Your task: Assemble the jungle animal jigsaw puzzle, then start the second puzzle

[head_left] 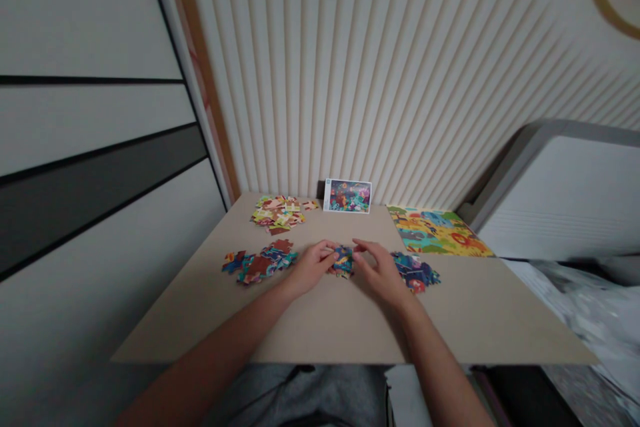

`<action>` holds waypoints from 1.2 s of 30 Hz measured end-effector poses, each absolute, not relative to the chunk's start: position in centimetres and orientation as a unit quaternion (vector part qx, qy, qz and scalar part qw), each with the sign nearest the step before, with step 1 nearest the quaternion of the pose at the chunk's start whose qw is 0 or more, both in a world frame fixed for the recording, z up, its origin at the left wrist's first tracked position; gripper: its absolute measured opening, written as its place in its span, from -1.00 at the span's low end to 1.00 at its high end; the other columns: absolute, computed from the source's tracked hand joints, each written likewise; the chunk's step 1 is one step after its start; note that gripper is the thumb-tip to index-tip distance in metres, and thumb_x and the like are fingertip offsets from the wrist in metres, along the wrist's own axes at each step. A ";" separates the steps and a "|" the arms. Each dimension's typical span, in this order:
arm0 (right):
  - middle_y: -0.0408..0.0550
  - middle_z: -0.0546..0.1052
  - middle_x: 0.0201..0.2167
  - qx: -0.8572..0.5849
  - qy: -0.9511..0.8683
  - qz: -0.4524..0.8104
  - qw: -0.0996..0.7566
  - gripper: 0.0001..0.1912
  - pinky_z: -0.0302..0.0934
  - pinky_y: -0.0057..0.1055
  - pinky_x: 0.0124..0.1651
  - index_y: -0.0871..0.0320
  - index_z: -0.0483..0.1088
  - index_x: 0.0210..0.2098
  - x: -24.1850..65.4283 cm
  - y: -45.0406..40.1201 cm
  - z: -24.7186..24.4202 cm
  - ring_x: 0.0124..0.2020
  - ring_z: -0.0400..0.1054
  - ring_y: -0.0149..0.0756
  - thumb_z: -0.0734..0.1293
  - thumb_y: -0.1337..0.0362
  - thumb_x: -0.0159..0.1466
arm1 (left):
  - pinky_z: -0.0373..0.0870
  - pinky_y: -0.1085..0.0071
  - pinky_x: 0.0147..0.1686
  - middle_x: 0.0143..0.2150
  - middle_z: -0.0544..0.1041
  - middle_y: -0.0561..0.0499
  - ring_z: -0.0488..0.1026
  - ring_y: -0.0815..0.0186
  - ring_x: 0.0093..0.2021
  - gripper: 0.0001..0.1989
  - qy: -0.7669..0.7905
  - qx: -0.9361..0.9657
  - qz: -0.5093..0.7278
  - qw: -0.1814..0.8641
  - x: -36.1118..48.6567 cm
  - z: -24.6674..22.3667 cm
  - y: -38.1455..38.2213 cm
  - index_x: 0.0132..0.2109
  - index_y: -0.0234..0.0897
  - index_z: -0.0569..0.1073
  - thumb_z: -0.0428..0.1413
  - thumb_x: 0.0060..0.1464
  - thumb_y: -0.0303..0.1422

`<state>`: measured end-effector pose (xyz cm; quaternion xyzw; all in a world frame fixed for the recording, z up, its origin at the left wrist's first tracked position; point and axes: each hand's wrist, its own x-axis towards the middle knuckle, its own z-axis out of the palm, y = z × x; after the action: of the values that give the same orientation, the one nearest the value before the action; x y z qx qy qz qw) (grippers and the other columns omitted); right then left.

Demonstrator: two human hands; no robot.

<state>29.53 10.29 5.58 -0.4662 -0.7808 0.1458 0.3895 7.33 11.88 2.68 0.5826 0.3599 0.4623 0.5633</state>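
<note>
Joined puzzle pieces, mostly blue with some yellow (343, 261), lie on the table between my two hands. My left hand (316, 265) rests at their left edge, its fingertips curled against the pieces. At the right edge is my right hand (376, 267), its thumb and forefinger apart beside the pieces. Loose brown and teal pieces (265, 263) are spread left of my left hand. A heap of dark blue pieces (415, 270) lies just right of my right hand and is partly hidden by it.
A picture card (347, 196) leans upright at the back of the table (320, 333). Yellow and pink pieces (277, 212) are heaped at the back left. A finished animal puzzle (440, 232) lies at the back right. Clear plastic wrapping (590, 313) is beyond the right edge.
</note>
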 end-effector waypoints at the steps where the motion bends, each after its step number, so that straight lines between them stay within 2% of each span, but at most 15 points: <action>1: 0.06 0.61 0.04 -0.440 -0.794 0.166 0.384 -0.59 0.28 -0.16 0.17 0.06 0.48 0.17 28.8 10.2 5.4 0.04 0.48 -0.12 0.29 0.06 0.42 | 0.52 0.36 -0.34 -0.32 0.65 -0.03 0.60 0.25 -0.38 -0.54 0.359 0.607 0.451 0.547 7.6 2.8 11.6 -0.05 -0.29 0.44 0.22 0.17 0.03; 3: 0.03 0.62 0.04 -0.429 -0.798 0.178 0.384 -0.64 0.27 -0.16 0.17 0.03 0.52 0.12 28.2 10.2 5.2 0.06 0.48 -0.11 0.30 0.07 0.41 | 0.55 0.28 -0.21 -0.25 0.66 -0.06 0.63 0.21 -0.27 -0.60 0.366 0.660 0.431 0.495 7.8 3.0 11.1 0.00 -0.27 0.45 0.12 0.28 -0.02; 5: 0.05 0.64 -0.01 -0.469 -0.762 0.166 0.415 -0.65 0.30 -0.18 0.11 0.07 0.55 0.05 29.0 10.6 5.2 0.01 0.50 -0.10 0.27 0.06 0.42 | 0.51 0.18 0.01 -0.10 0.65 -0.11 0.60 0.15 -0.07 -0.67 0.385 0.702 0.419 0.427 7.4 3.1 11.0 0.03 -0.24 0.47 0.09 0.32 -0.10; 7: 0.10 0.65 -0.06 -0.542 -0.697 0.127 0.451 -0.60 0.33 -0.21 0.00 0.13 0.55 0.04 30.8 11.2 5.4 -0.07 0.52 -0.09 0.23 0.04 0.43 | 0.34 0.07 0.24 0.08 0.59 -0.16 0.49 0.07 0.15 -0.70 0.411 0.735 0.406 0.354 7.0 3.0 11.4 0.07 -0.23 0.50 0.11 0.30 -0.19; 9: 0.12 0.65 -0.12 -0.628 -0.635 0.067 0.446 -0.57 0.32 -0.22 -0.07 0.17 0.54 0.05 32.9 11.7 5.7 -0.14 0.52 -0.07 0.19 0.06 0.43 | 0.18 0.00 0.35 0.20 0.52 -0.21 0.37 0.01 0.28 -0.65 0.433 0.760 0.386 0.293 6.6 2.7 12.1 0.13 -0.24 0.49 0.15 0.26 -0.24; 13: 0.16 0.64 -0.18 -0.764 -0.568 -0.024 0.304 -0.62 0.24 -0.17 -0.08 0.15 0.60 -0.03 35.4 11.7 6.1 -0.14 0.48 0.00 0.21 0.14 0.39 | 0.19 0.02 0.35 0.25 0.49 -0.22 0.37 -0.01 0.29 -0.52 0.452 0.797 0.336 0.219 6.5 1.7 13.7 0.24 -0.24 0.43 0.20 0.21 -0.23; 15: 0.21 0.61 -0.10 -0.793 -0.557 -0.053 0.243 -0.65 0.19 -0.12 -0.04 0.14 0.61 -0.04 35.5 11.4 5.9 -0.05 0.44 0.06 0.24 0.17 0.37 | 0.22 0.04 0.33 0.23 0.50 -0.20 0.40 0.00 0.28 -0.52 0.452 0.810 0.317 0.197 6.6 1.3 14.1 0.24 -0.22 0.44 0.20 0.21 -0.24; 17: 0.24 0.55 0.03 -0.796 -0.556 -0.090 0.221 -0.66 0.15 -0.06 0.03 0.14 0.60 0.01 35.1 11.1 5.7 0.06 0.37 0.12 0.28 0.21 0.35 | 0.24 0.06 0.32 0.21 0.52 -0.18 0.42 0.02 0.26 -0.55 0.449 0.819 0.306 0.183 6.7 1.0 14.4 0.23 -0.20 0.45 0.19 0.23 -0.25; 19: 0.23 0.50 0.11 -0.777 -0.573 -0.116 0.235 -0.64 0.11 -0.05 0.07 0.14 0.58 0.06 34.3 10.9 5.6 0.11 0.32 0.11 0.30 0.24 0.34 | 0.26 0.06 0.31 0.18 0.54 -0.17 0.44 0.03 0.24 -0.58 0.445 0.825 0.301 0.175 6.7 0.9 14.4 0.22 -0.20 0.46 0.18 0.24 -0.28; 21: 0.18 0.50 0.11 -0.733 -0.618 -0.113 0.260 -0.66 0.08 -0.06 0.12 0.11 0.57 0.05 33.2 10.8 5.6 0.12 0.31 0.06 0.28 0.25 0.36 | 0.28 0.07 0.29 0.16 0.56 -0.15 0.46 0.04 0.21 -0.59 0.436 0.831 0.301 0.171 6.7 1.1 14.4 0.22 -0.20 0.46 0.18 0.25 -0.29; 24: 0.08 0.57 0.03 -0.631 -0.721 -0.050 0.282 -0.70 0.08 -0.10 0.16 0.06 0.59 0.00 31.2 10.7 5.5 0.09 0.35 -0.04 0.26 0.21 0.42 | 0.33 0.15 0.26 0.15 0.57 -0.11 0.48 0.11 0.18 -0.57 0.401 0.845 0.307 0.177 6.5 1.7 14.0 0.23 -0.18 0.45 0.20 0.25 -0.31; 29: 0.05 0.61 0.03 -0.499 -0.808 0.061 0.306 -0.65 0.13 -0.11 0.18 0.05 0.51 0.13 29.1 10.5 5.2 0.08 0.42 -0.10 0.27 0.10 0.44 | 0.31 0.27 0.29 0.25 0.50 -0.08 0.43 0.21 0.26 -0.55 0.343 0.862 0.323 0.184 6.6 2.8 13.1 0.31 -0.14 0.37 0.15 0.32 -0.31; 33: 0.06 0.66 -0.08 -0.522 -0.755 0.104 0.383 -0.65 0.25 -0.17 0.08 0.10 0.58 -0.03 30.7 11.1 5.1 -0.04 0.49 -0.10 0.26 0.07 0.42 | 0.21 0.15 0.36 0.37 0.38 -0.13 0.33 0.13 0.35 -0.44 0.360 0.857 0.326 0.169 6.4 2.9 12.5 0.40 -0.13 0.26 0.15 0.32 -0.25; 36: 0.10 0.67 -0.15 -0.613 -0.657 0.065 0.433 -0.58 0.28 -0.20 -0.02 0.16 0.60 -0.07 33.3 11.6 5.4 -0.13 0.51 -0.07 0.22 0.04 0.41 | 0.19 0.02 0.34 0.36 0.38 -0.21 0.32 0.00 0.34 -0.32 0.383 0.855 0.311 0.161 5.8 2.7 12.0 0.41 -0.18 0.26 0.24 0.23 -0.15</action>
<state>33.34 11.58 5.44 -0.6133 -0.6570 0.0652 0.4335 5.78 11.97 2.71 0.8549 0.3828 0.3110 0.1609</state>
